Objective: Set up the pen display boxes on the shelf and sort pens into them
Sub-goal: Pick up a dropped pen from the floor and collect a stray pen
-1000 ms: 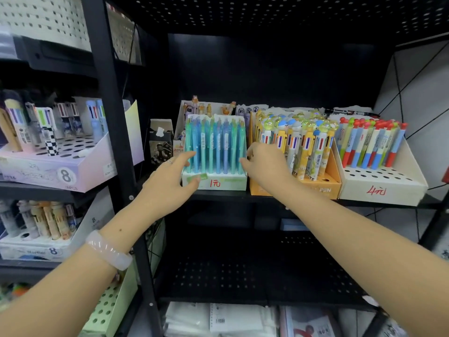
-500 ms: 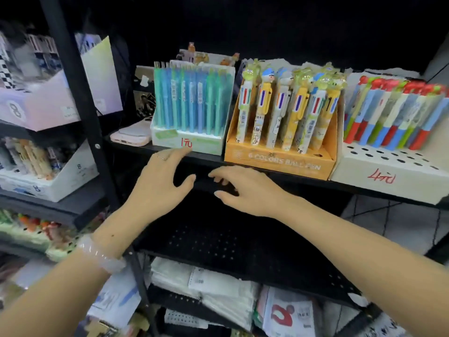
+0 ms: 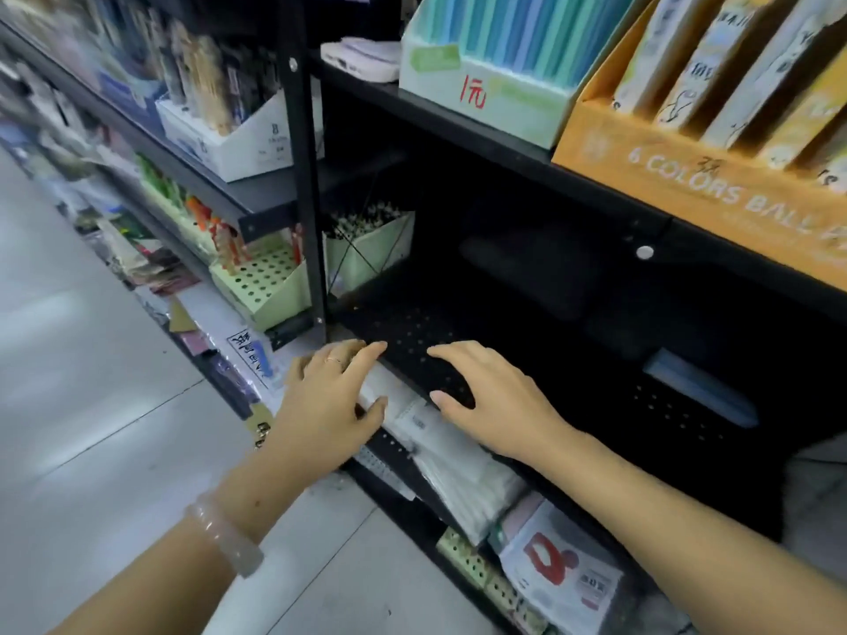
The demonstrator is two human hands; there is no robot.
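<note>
Comparing with half a second before: both hands had dropped from just under the upper shelf to the front of the lower shelf, and the view had tilted down and left, so more floor showed.
Left hand [image 3: 326,401]: fingers straight and spread, holding nothing; fingertips lay at the front left corner of the lower shelf [image 3: 412,327], by the black post [image 3: 302,167]. A ring showed on one finger and a pale bracelet [image 3: 224,538] on the wrist.
Right hand [image 3: 492,396]: open and relaxed, palm down over the perforated lower shelf, gripping nothing; whether it touched the metal I could not tell. Earlier it had hung higher, just below the orange box.
Green box [image 3: 476,98]: stood on the upper shelf [image 3: 458,126], full of blue and teal pens [image 3: 518,25], red price writing on its front. It was well above both hands.
Orange box [image 3: 678,176]: touching the green box on its right, on the same shelf, holding fat multicolour pens [image 3: 715,66]; only its left part was in view, where before the whole front showed.
White case [image 3: 362,59]: lay on the upper shelf just left of the green box.
Pale green box [image 3: 371,249]: sat at the back left of the lower shelf.
Packets [image 3: 463,478]: lay on the shelf beneath the hands.
Blue pad [image 3: 701,391]: lay flat at the right of the lower shelf.
</note>
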